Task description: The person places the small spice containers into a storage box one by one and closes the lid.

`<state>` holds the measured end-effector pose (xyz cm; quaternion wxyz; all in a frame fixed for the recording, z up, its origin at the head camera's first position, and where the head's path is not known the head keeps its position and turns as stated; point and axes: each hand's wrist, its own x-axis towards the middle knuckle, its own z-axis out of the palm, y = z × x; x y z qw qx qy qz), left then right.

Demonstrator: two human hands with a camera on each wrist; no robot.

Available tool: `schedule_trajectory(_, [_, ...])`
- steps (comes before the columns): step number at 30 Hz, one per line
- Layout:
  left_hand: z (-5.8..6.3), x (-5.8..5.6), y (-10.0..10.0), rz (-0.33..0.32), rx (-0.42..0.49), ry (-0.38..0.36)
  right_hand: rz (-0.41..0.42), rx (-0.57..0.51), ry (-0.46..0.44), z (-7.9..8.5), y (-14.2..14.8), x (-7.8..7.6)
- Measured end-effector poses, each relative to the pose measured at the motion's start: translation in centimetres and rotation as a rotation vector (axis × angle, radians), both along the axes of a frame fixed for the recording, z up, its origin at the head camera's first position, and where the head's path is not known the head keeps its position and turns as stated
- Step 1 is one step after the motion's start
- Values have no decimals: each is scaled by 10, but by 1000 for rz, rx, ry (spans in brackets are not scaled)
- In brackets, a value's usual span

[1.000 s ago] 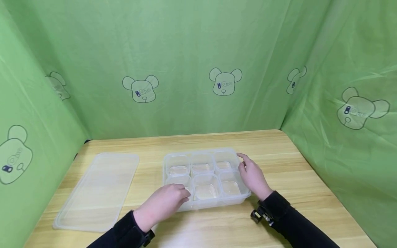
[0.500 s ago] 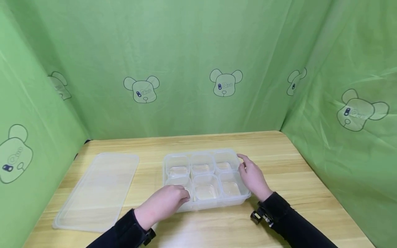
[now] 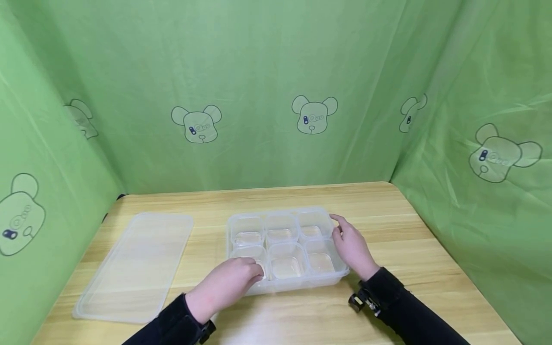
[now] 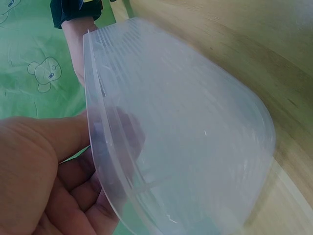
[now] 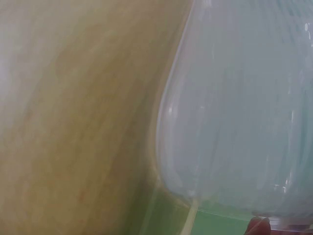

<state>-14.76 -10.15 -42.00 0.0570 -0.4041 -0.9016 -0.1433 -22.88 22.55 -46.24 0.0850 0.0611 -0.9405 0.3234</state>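
A translucent plastic storage box (image 3: pixel 297 283) stands on the table, divided by several small clear inner boxes (image 3: pixel 286 261). My left hand (image 3: pixel 230 280) reaches over the near-left corner, and its curled fingers pinch the rim of the front-left inner box (image 3: pixel 247 250). In the left wrist view the left hand (image 4: pixel 63 171) shows thumb and fingers partly behind the clear wall (image 4: pixel 195 122). My right hand (image 3: pixel 353 247) rests against the box's right rim, index finger extended along it. The right wrist view shows the box's side wall (image 5: pixel 230 112) and one fingertip (image 5: pixel 259 226).
A flat translucent lid (image 3: pixel 135 266) lies on the wooden table (image 3: pixel 414 268) to the left of the box. Green fabric walls (image 3: pixel 258 158) with printed bear heads enclose the back and both sides of the table.
Both hands keep nearly the same places. The left fingers shift very slightly at the front-left inner box; the storage box and the lid stay where they were.
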Motion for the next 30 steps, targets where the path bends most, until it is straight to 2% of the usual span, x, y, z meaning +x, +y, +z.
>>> schedule_trajectory(14, [0, 2, -4, 53, 36, 20, 2, 1, -3, -1, -1, -1])
schedule_trajectory(21, [3, 3, -10, 90, 63, 117, 4, -6, -7, -3, 1, -1])
schedule_trajectory(30, [2, -3, -28, 132, 153, 259, -1, 7, 1, -2, 1, -1])
